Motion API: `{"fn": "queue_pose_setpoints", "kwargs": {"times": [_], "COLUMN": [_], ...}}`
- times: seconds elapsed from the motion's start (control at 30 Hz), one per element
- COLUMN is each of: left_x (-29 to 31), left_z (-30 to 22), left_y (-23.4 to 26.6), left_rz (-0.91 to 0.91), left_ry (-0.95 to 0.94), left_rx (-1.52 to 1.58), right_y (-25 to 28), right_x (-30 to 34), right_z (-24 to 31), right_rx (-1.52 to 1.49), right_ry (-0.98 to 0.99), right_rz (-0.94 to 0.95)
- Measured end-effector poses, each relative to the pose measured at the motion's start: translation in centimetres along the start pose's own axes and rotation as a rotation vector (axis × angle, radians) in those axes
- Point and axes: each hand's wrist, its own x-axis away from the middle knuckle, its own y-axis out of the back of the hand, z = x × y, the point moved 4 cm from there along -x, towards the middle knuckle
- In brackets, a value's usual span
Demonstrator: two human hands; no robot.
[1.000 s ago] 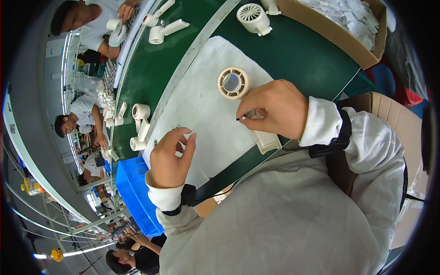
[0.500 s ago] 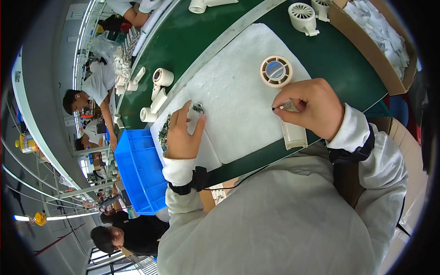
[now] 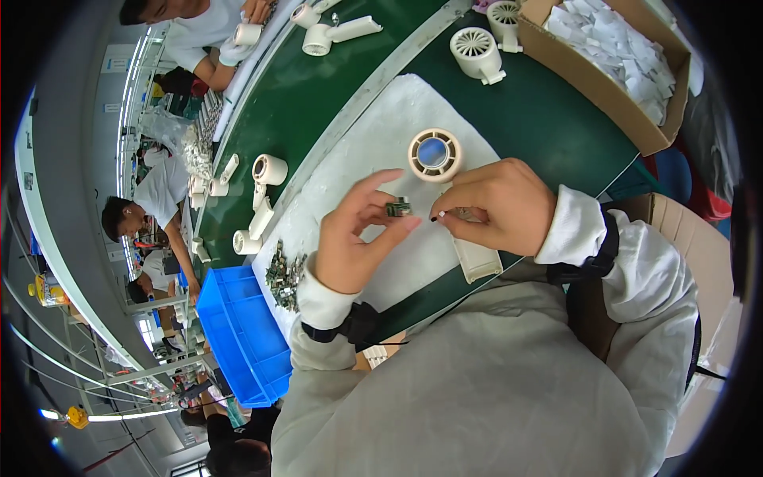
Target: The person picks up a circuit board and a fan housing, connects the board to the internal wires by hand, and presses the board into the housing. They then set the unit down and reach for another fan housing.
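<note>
A small green circuit board [image 3: 399,207] is held between the thumb and fingers of my left hand [image 3: 347,240], raised above the white mat. Close to its right, my right hand [image 3: 509,208] pinches a tiny white plug [image 3: 443,215] with a dark tip or wire beside it; the fingers partly hide this. Under that hand lies a cream handheld fan, its round head [image 3: 415,161] pointing away from me and its opened handle [image 3: 478,264] toward me. The handle's middle is covered by my right hand.
Several circuit boards [image 3: 282,278] are piled at the mat's left, beside a blue bin [image 3: 238,334]. More cream fans [image 3: 475,54] stand beyond the mat. A cardboard box [image 3: 584,107] of white pieces is at far right. Co-workers sit across the green belt [image 3: 278,103].
My left hand has taken up a circuit board from the mat and brought it right, near my right hand. The right hand keeps its pinch. The whole view has shifted.
</note>
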Motion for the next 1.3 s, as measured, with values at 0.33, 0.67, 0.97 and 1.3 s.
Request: {"fn": "queue_pose_setpoints", "kwargs": {"times": [0.33, 0.67, 0.97, 1.3], "left_x": [-1.5, -0.7, -0.6, -0.9], "left_z": [3.5, 3.3, 2.5, 3.7], "left_y": [-3.3, -3.4, -4.1, -3.4], "left_rz": [-0.16, 0.1, -0.077, 0.041], "left_ry": [-0.117, 0.061, -0.073, 0.015], "left_rx": [0.376, 0.651, 0.301, 0.727], "right_y": [0.1, 0.7, 0.5, 0.5], "right_x": [-0.1, -0.3, -0.2, -0.3], "right_z": [-0.7, -0.6, -0.4, -0.4], "right_rx": [-0.03, -0.072, -0.048, 0.012], "right_ry": [-0.107, -0.164, -0.088, -0.18], "right_rz": [-0.105, -0.162, -0.166, -0.163]}}
